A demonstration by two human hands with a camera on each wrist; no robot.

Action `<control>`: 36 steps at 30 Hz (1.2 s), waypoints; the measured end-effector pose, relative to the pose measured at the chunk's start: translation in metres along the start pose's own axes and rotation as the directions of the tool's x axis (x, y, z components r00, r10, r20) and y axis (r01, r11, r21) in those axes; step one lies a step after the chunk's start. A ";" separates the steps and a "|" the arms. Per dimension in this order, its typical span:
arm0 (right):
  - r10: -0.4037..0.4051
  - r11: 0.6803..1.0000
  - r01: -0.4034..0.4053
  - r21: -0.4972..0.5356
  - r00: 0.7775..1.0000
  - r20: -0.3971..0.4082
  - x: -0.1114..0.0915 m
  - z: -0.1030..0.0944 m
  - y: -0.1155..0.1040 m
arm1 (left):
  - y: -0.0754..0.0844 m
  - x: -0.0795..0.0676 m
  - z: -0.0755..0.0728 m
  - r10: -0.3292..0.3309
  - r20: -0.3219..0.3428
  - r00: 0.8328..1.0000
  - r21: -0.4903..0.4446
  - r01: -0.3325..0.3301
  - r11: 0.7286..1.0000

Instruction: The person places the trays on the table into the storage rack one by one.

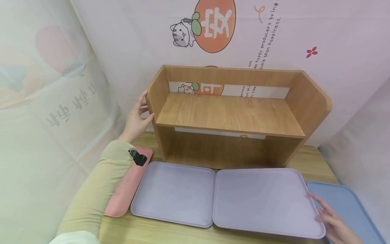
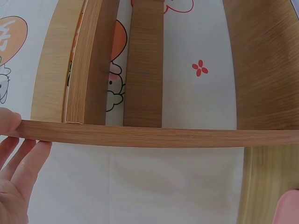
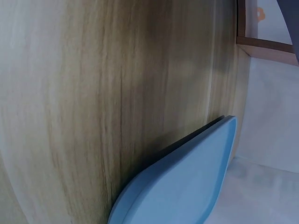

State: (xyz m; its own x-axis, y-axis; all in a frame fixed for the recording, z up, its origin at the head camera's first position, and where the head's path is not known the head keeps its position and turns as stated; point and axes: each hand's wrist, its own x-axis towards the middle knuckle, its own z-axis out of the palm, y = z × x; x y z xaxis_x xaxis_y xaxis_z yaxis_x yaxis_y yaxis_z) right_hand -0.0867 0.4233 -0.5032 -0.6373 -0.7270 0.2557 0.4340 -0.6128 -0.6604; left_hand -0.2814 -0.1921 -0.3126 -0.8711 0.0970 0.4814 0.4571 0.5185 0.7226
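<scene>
Evidently both hands are occupied. On the left, the left hand (image 1: 137, 120) pinches the front edge of the left side panel of a wooden shelf (image 1: 225, 113), with digits on either side of the edge in the left wrist view. The shelf stands upright at the far side of the wooden table (image 1: 117, 234), and its upper board is bare. At the near right, the right hand (image 1: 333, 222) grasps the right edge of the right lavender tray (image 1: 262, 201); how its hidden fingers lie underneath, I cannot tell. That tray is just in front of the shelf's right half, its near right corner appearing raised off the table. Just to its left lies the left lavender tray (image 1: 175, 193), flat on the table. Farther left, a pink tray (image 1: 123, 198) is partly covered by the left sleeve (image 1: 94, 189), and a blue tray (image 1: 350, 203) lies at the far right, partly behind the right hand. A printed cloth (image 1: 122, 30) hangs behind the shelf.
</scene>
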 end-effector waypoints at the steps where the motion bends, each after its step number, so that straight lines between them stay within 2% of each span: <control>1: -0.009 1.000 0.008 0.015 1.000 0.006 0.001 0.002 0.000 | 0.001 0.000 0.000 -0.002 0.003 1.000 -0.003 0.002 1.000; 8: -0.070 0.997 0.068 0.047 0.997 0.039 0.007 0.012 0.003 | 0.004 0.002 0.002 -0.009 0.014 1.000 0.013 0.009 1.000; 12: -0.108 0.993 0.106 0.044 0.993 0.053 0.018 0.021 0.005 | 0.003 0.002 0.002 -0.010 0.013 1.000 0.010 0.010 1.000; 20: -0.165 0.986 0.161 0.038 0.981 0.103 0.055 0.043 0.004 | -0.001 0.002 0.001 -0.027 0.013 1.000 0.002 0.027 1.000; 27: -0.212 0.977 0.202 0.074 0.965 0.157 0.088 0.061 0.003 | -0.001 0.000 0.001 -0.011 0.014 1.000 0.005 0.011 1.000; 30: -0.223 0.974 0.226 0.009 0.958 0.177 0.101 0.069 0.000 | -0.001 0.001 0.001 -0.003 0.012 1.000 0.001 0.003 1.000; 36: -0.240 0.968 0.250 -0.027 0.951 0.195 0.129 0.089 -0.008 | -0.001 0.002 0.000 -0.002 0.011 1.000 0.008 0.002 1.000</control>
State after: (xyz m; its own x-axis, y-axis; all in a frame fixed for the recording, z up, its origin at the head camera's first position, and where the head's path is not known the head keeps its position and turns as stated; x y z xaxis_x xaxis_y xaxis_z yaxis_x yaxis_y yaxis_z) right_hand -0.1156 0.3071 -0.4024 -0.5858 -0.6046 0.5397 0.2435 -0.7664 -0.5944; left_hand -0.2837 -0.1921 -0.3128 -0.8738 0.1055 0.4747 0.4543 0.5251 0.7196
